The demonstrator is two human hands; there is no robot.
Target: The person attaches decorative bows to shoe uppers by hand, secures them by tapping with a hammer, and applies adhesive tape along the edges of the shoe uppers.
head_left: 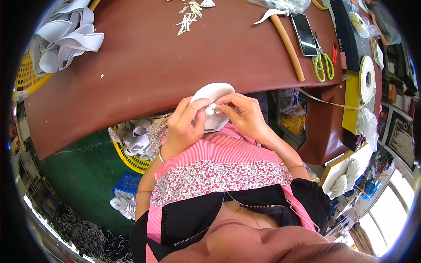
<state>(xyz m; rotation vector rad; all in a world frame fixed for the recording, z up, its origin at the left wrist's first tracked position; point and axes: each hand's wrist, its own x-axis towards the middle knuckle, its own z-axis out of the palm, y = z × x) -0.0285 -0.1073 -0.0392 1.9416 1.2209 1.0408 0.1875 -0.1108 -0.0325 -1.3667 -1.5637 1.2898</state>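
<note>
Between my hands, just off the table's near edge, is a white curved piece point(212, 90), smooth and bent like a slipper's strap. A small white tufted bit point(210, 109) sits at its middle, and its exact kind is too small to tell. My left hand point(186, 122) is closed on the piece, with thumb and forefinger beside the tuft. My right hand point(245, 115) is also closed on it, its fingertips pinched at the tuft's other side. Fingers partly hide the lower part of the piece.
On the brown table point(144, 83) lie a hammer point(287, 46), phone point(303, 34), green-handled scissors point(323, 65) and thin white sticks point(187, 22). White strips point(66, 37) overhang a yellow basket point(28, 74). More strips point(137, 139) fill another basket by my lap. A tape roll point(367, 79) stands right.
</note>
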